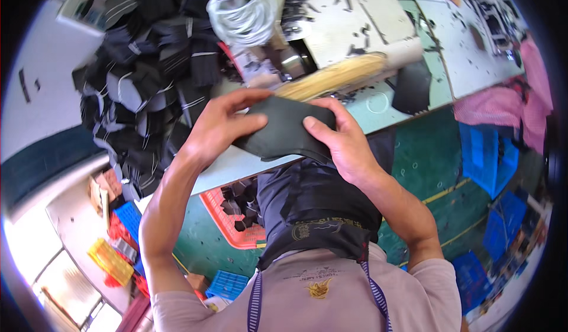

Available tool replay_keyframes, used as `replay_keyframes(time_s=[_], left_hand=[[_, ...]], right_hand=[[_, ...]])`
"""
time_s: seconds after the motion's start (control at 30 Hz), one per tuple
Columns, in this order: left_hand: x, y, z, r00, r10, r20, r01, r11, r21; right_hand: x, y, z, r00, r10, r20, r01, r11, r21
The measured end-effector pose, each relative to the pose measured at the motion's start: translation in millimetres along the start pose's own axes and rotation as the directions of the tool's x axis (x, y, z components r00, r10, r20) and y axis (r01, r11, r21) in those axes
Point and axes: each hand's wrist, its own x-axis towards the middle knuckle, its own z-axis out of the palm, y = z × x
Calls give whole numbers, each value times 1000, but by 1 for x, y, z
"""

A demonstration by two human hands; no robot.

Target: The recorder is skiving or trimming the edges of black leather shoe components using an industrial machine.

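Between my two hands, just above the table's near edge, is a black leather-like piece with a curved lower edge. My left hand grips its left end, thumb on the upper face and fingers along the far edge. At the right end, my right hand pinches it, thumb pressed on top and fingers behind. Just beyond the piece lies a long bundle of yellow strands, blurred at its edges. Another flat black piece hangs at the table edge to the right.
A large heap of black pieces with pale lines covers the table's left. Beyond my hands sit a coil of whitish cord and a shiny metal container. Below are a red basket of dark scraps and a blue crate.
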Motion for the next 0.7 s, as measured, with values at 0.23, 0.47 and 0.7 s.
replay_keyframes(time_s=[0.23, 0.47, 0.7], left_hand=[[29, -8, -18, 972, -118, -203, 142, 984, 107], [49, 7, -12, 961, 23, -275, 115, 872, 475], [33, -10, -20, 986, -76, -150, 86, 994, 61]], right_hand=[[12, -4, 8, 962, 265, 62, -271, 924, 269], [14, -12, 8, 982, 165, -87, -141, 961, 237], [6, -2, 2, 985, 81, -153, -40, 966, 256]])
